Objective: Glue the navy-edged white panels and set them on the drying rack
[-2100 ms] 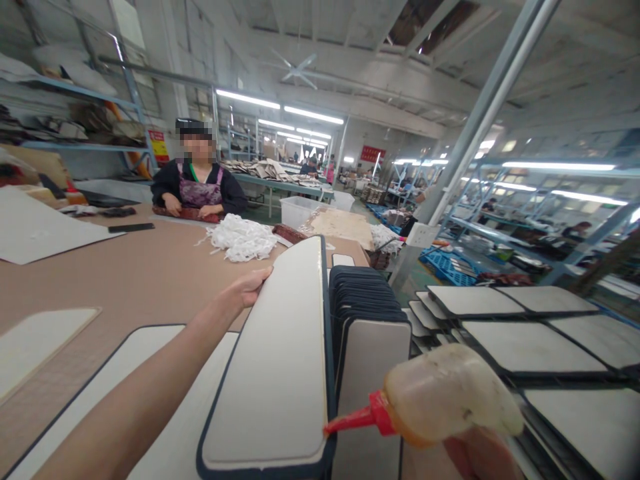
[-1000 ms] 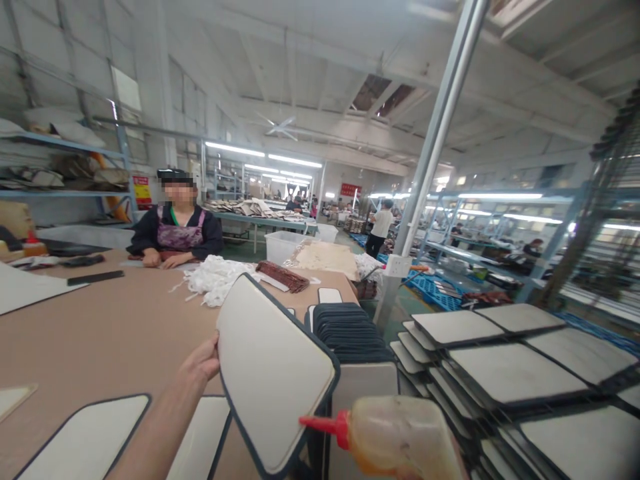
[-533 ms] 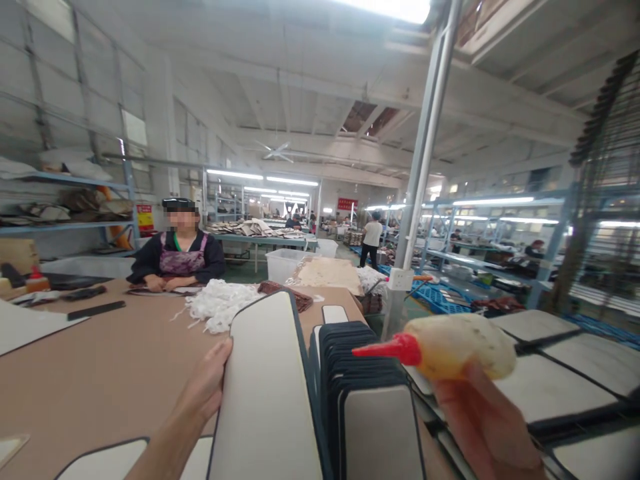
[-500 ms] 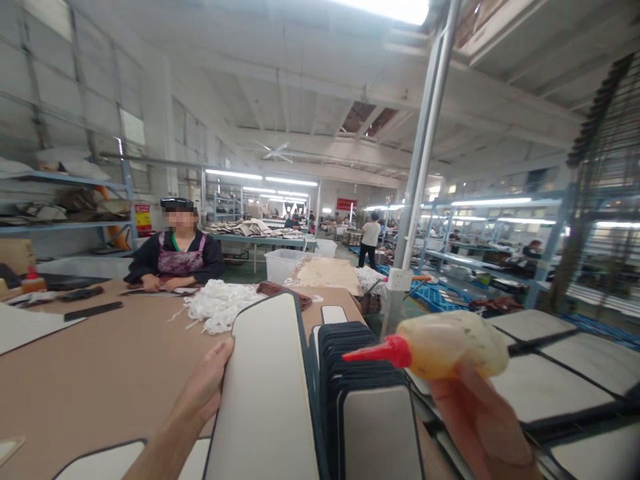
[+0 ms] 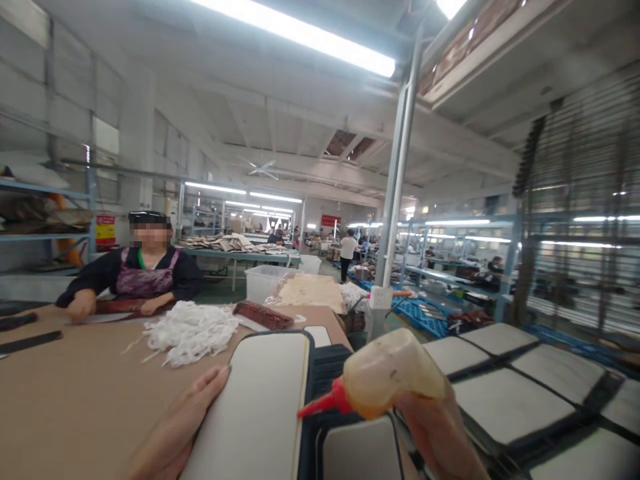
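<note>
My left hand (image 5: 193,407) grips the left edge of a long white panel (image 5: 255,407) with a dark border, tilted up over the table. In my right hand (image 5: 433,420) is a translucent glue bottle (image 5: 395,373) with amber contents. Its red nozzle points left and down, and the tip is at the panel's right edge, where a thin yellowish line runs. Behind and right of the panel stands a row of dark-edged pieces (image 5: 360,453), partly hidden by the bottle.
White cords (image 5: 190,330) and a brown bundle (image 5: 263,315) lie on the brown table (image 5: 90,393). Across it, a person (image 5: 145,267) handles brown material. More pale panels (image 5: 517,400) lie at the right, past a metal post (image 5: 395,200).
The bottle has moved left and down, bringing its nozzle tip to the panel's edge. My view has turned right and up. The person across has spread their hands apart.
</note>
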Available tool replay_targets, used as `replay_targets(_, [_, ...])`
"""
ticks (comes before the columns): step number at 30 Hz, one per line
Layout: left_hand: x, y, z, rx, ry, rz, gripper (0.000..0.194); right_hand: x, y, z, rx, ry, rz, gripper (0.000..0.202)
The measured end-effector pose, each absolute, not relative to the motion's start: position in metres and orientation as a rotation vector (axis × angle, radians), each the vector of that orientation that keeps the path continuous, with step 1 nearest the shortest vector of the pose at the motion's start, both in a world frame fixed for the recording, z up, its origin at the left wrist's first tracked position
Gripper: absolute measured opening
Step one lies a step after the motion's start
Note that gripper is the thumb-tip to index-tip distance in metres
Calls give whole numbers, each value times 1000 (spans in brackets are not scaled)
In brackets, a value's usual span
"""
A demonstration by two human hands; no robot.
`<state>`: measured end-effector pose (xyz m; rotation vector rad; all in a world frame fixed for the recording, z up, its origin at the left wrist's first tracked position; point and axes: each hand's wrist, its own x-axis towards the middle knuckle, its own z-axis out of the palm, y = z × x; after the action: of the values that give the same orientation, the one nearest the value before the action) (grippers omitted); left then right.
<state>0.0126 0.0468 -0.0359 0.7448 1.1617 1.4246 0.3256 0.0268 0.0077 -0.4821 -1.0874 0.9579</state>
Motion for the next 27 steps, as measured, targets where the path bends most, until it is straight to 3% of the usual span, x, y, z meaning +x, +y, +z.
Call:
replay_targets(7, [14,44,-21,773,1135,1423,5,327,21,7,-488,-1120,978,56])
replay_targets(27, [9,58,-18,768,1138,1369,24,327,-5,-5,-509,-1235,1161,52])
